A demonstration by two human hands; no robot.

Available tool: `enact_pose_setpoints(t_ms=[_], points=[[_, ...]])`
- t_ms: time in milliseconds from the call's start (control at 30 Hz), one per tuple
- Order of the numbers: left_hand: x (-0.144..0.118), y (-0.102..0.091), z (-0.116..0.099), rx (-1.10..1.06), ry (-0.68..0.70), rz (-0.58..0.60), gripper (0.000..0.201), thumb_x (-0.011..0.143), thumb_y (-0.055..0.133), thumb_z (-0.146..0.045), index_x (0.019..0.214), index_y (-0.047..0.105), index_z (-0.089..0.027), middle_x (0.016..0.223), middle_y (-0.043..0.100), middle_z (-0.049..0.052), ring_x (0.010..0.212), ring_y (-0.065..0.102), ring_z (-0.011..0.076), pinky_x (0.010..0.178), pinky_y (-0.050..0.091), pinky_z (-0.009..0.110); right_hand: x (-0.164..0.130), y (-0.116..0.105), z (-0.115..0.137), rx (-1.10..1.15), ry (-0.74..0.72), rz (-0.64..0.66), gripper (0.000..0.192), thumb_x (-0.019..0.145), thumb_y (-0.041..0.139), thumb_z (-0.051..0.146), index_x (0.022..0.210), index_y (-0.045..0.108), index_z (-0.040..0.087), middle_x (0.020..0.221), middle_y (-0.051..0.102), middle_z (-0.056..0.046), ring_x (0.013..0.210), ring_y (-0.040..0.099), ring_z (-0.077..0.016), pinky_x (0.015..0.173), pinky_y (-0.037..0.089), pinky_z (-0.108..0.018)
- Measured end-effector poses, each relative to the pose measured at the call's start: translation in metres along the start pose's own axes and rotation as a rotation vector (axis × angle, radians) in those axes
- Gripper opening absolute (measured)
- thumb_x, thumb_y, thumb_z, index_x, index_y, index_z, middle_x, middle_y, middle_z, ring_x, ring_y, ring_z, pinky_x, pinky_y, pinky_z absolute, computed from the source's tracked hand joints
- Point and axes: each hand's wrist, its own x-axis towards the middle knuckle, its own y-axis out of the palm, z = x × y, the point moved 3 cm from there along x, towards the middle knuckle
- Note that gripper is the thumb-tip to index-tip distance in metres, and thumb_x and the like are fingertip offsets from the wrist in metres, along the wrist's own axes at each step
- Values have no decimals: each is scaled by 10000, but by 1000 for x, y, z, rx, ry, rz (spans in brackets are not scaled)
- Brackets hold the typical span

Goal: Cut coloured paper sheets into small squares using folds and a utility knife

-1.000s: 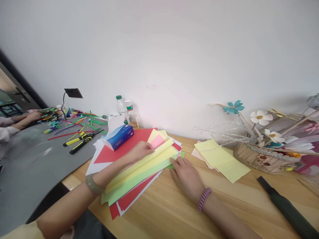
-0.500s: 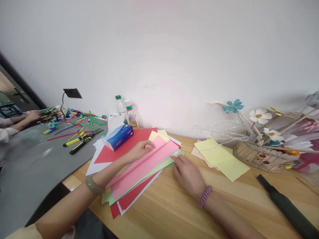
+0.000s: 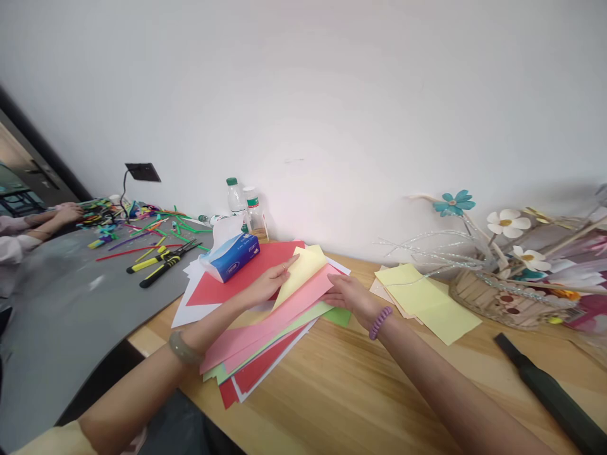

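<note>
L hand (image 3: 269, 284) fingers pinched on L edge of pale-yellow flat paper sheet (image 3: 302, 270); R hand (image 3: 355, 297) fingers near-closed, pink flat paper sheet's (image 3: 294, 304) R end btwn.

indoor light: bright, soft, fairly even; direction hard to judge. wall (image 3: 332, 158) palest at mid-frame above the wooden table (image 3: 341, 373), dulling to grey toward the upper corners. diffuse shadow on it behind the white flowers (image 3: 506, 223). deep dark below the grey table (image 3: 47, 316), whose top carries a hazy, pale sheen. tinsel strands (image 3: 427, 235) glint faintly. wide-lens stretch: door frame (image 3: 42, 144) leans hard at left, forearms (image 3: 441, 373) drawn long. left hand (image 3: 265, 284), right hand (image 3: 349, 296) and pink sheet (image 3: 279, 314) reasonably clear; co-worker's hands (image 3: 66, 213) soft, small print on tissue pack (image 3: 239, 258) too blurred to read.
</note>
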Motion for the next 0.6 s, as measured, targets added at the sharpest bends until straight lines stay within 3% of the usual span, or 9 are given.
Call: enact_pose_setpoints(t_ms=[167,233,300,367,467,600], points=[[-2,4,-13,163,7,43,447,925,270,-247,1260,545,-141,1289,560,66,1182,520,203,967,415,324,-1,7,-4,82,72,-50,365,870,543,376,1175,522,177,1156,554,-77,950,573,-194,784,494,-411],[-5,8,-17,270,-7,56,429,910,289,-224,1222,575,-152,1227,604,65,1099,574,206,909,445,308,2,8,-7,85,92,-85,368,868,547,370,1181,518,178,1164,550,-78,956,571,-196,786,494,-413],[-10,13,-22,399,-21,61,448,870,397,-232,1305,496,-191,1178,625,69,1037,599,228,843,465,311,5,9,-8,80,97,-110,367,868,547,370,1181,518,179,1165,550,-77,958,570,-196,788,494,-414],[-14,19,-27,540,-28,69,595,818,486,-211,1398,359,-247,1092,648,71,981,612,255,775,469,320,6,8,-8,69,87,-125,364,868,547,370,1177,521,179,1165,550,-77,959,570,-196,789,493,-415],[-15,28,-35,732,-42,67,623,855,442,-188,1434,252,-318,1002,645,83,938,614,281,706,461,329,4,6,-7,53,61,-143,352,869,546,370,1166,529,180,1161,553,-76,957,570,-194,790,492,-412],[-9,31,-38,889,-70,39,561,920,361,-196,1439,207,-343,1185,570,115,969,607,268,664,461,292,-9,-3,-10,58,17,-211,361,869,546,371,1172,523,178,1155,554,-75,948,573,-192,780,496,-408]])
